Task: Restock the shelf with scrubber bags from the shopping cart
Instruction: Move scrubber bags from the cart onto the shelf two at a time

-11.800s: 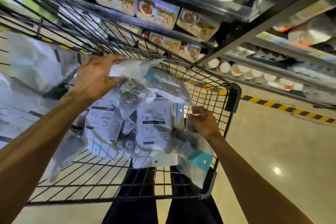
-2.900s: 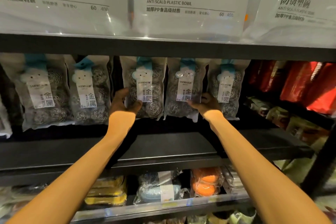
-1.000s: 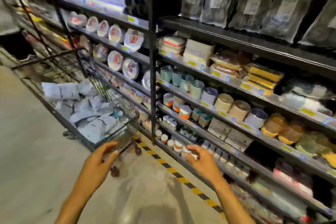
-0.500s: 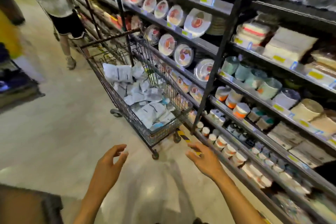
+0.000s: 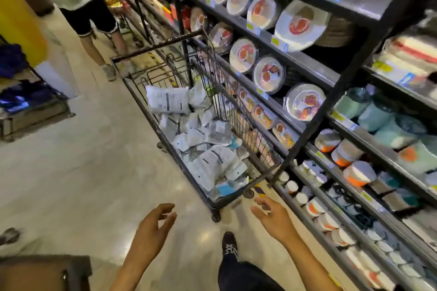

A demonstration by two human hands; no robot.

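Observation:
A black wire shopping cart stands in the aisle ahead of me, close against the shelving. Several pale scrubber bags lie heaped in its basket, printed backs up. My left hand hovers low in front of the cart's near end, fingers relaxed and holding nothing. My right hand reaches forward beside the cart's near corner, fingers spread and empty. Neither hand touches the cart. The shelf with the hanging scrubber bags is out of view.
Dark shelving on the right holds packaged plates, bowls and cups. A person in dark shorts stands beyond the cart. A low display sits at the left, a brown object at bottom left. My shoe is on the pale floor.
I have turned from the scrubber shelf and stepped nearer the cart, which now looms larger. Both hands stay empty and reach forward toward it.

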